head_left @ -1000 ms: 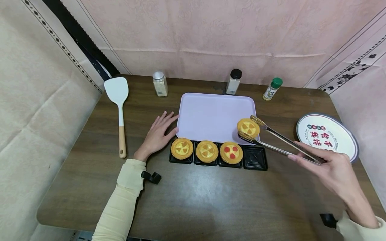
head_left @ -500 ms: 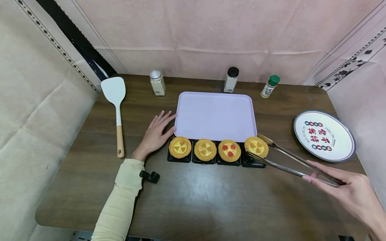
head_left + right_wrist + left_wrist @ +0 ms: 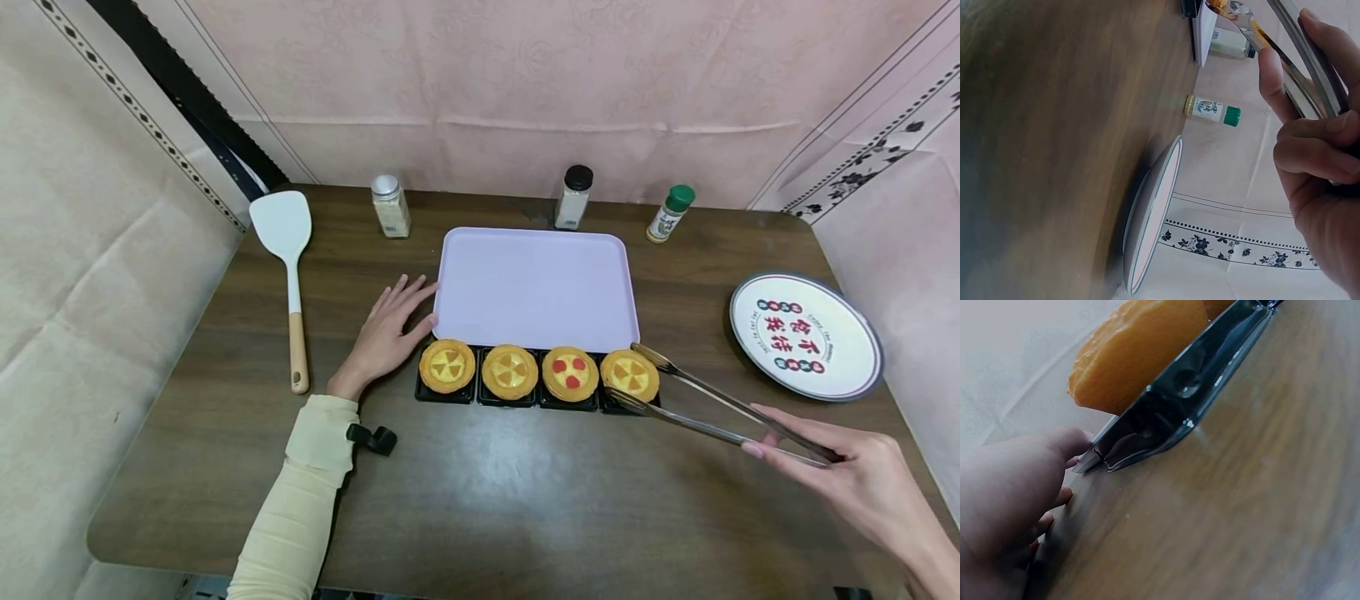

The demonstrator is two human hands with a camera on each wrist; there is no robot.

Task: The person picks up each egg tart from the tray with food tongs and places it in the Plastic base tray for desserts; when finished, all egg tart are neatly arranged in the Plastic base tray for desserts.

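Note:
In the head view a row of round yellow tarts fills the black compartment tray (image 3: 445, 397) in front of a lavender tray (image 3: 534, 287). My right hand (image 3: 847, 467) grips metal tongs (image 3: 697, 425), whose tips sit either side of the rightmost tart (image 3: 630, 373), over the end compartment. Beside it lies a tart with red spots (image 3: 571, 374). My left hand (image 3: 392, 337) is spread out, fingertips at the lavender tray's left edge. From the left wrist, the thumb (image 3: 1072, 442) shows by the tray's corner, close to a tart (image 3: 1135, 359).
A white spatula (image 3: 295, 287) with a wooden handle lies at left. Along the back stand a silver-capped jar (image 3: 391, 207), a black-capped jar (image 3: 573, 198) and a green-capped jar (image 3: 670, 215). A white plate with red lettering (image 3: 806, 337) rests at right.
The right hand has brought the rightmost tart in the tongs from the lavender tray's front right corner down to the end compartment, then slightly left. The left hand stays put.

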